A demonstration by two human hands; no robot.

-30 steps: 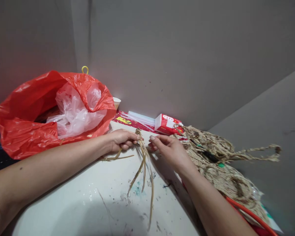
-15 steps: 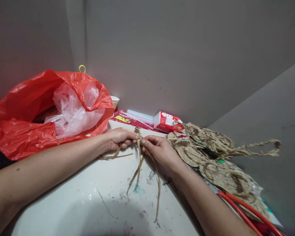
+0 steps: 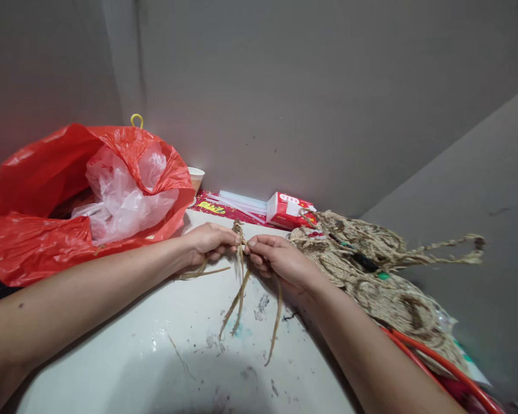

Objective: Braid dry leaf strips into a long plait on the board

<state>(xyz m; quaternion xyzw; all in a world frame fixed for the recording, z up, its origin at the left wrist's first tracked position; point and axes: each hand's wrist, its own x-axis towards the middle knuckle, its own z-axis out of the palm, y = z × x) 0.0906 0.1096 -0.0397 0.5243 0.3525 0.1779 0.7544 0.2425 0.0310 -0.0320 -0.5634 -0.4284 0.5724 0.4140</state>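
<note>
Above the white table (image 3: pixel 190 345), my left hand (image 3: pixel 211 241) is closed, pinching a small bunch of tan plant-fibre strands (image 3: pixel 237 227) just below its knotted top. My right hand (image 3: pixel 278 259) sits close beside it, thumb and fingers closed on a strand at the same bunch. Several loose strands (image 3: pixel 238 302) dangle below the fingertips. One longer strand (image 3: pixel 276 328) trails from under my right hand towards me, and another strand (image 3: pixel 205 273) sticks out beneath my left hand. The exact crossing of the fibres is partly hidden by my fingers.
A red plastic bag (image 3: pixel 34 236) holding clear plastic stands at left. Behind are a paper cup (image 3: pixel 195 177), pale sticks (image 3: pixel 242 202) and a red-and-white tissue pack (image 3: pixel 291 210). At right lie coiled woven fibre pieces (image 3: pixel 397 310) and red handles (image 3: pixel 440 362). Grey walls close off the back.
My right hand has shifted slightly away from the left, and its long strand is drawn up, so its end hangs higher. The camera view has moved a little.
</note>
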